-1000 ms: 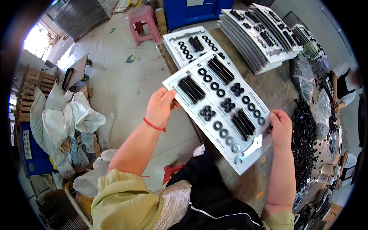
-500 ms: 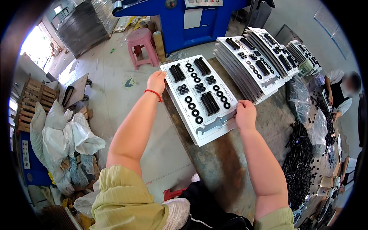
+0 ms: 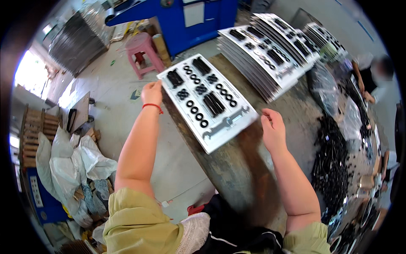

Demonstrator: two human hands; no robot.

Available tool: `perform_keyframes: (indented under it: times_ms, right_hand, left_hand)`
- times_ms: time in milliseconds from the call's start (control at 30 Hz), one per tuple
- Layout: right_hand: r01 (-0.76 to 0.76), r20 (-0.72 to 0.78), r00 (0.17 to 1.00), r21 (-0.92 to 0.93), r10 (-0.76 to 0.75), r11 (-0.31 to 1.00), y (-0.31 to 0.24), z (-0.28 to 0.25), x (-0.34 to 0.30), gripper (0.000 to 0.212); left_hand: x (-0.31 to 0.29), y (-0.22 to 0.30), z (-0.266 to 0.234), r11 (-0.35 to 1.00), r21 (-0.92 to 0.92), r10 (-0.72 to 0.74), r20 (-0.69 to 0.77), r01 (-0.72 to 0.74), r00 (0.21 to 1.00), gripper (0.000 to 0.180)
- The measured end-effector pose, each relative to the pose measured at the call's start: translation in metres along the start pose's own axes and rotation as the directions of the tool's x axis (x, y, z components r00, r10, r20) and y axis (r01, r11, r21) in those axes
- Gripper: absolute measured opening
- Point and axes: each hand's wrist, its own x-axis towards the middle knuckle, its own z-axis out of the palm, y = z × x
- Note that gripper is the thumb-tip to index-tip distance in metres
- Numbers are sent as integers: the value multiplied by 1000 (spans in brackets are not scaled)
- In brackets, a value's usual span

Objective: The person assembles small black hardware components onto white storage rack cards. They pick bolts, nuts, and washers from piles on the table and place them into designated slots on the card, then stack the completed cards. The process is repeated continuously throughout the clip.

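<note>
1. The white card [image 3: 198,98] lies flat above the left side of the tabletop [image 3: 232,173]; whether another card lies beneath is unclear. Its long axis runs slantwise, from near right to far left. The end bearing the grey wrench [image 3: 227,122] points toward the near right; the wrench itself lies across the short side.
2. Half a second earlier, the right hand pinched the card's right corner; now that hand is off it. A second earlier, both hands held the card up, nearer the body.
3. The right hand [image 3: 274,129] is empty, just beside the right corner, thumb and forefinger slightly apart, the other fingers curled.
4. The left hand [image 3: 151,94], a red band [image 3: 153,105] at its wrist, is at the far left corner, fingers bent; I cannot tell whether it grips or only touches.
5. Beyond the card, to the right, stands a stack of similar cards [image 3: 243,70].
6. Farther off are a pink stool [image 3: 141,46] and a blue machine [image 3: 173,31].
</note>
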Motion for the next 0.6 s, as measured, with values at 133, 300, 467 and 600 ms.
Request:
perform_keyframes:
  times_ms: [133, 300, 467, 600]
  right_hand:
    - [42, -106, 993, -144, -58, 989, 38, -92, -73, 24]
    - [-190, -318, 936, -92, 152, 977, 78, -186, -199, 22]
    - [-305, -496, 817, 58, 293, 950, 96, -237, -297, 20]
    - [-333, -619, 733, 36, 283, 942, 93, -266, -356, 21]
  left_hand:
    - [-20, 10, 0, 997, -56, 52, 13, -51, 999, 43]
    - [-64, 46, 22, 996, -5, 92, -146, -94, 985, 58]
    - [-64, 50, 36, 944, -309, 57, -189, -114, 980, 64]
    - [-108, 92, 45, 872, -357, 317, -108, -335, 942, 56]
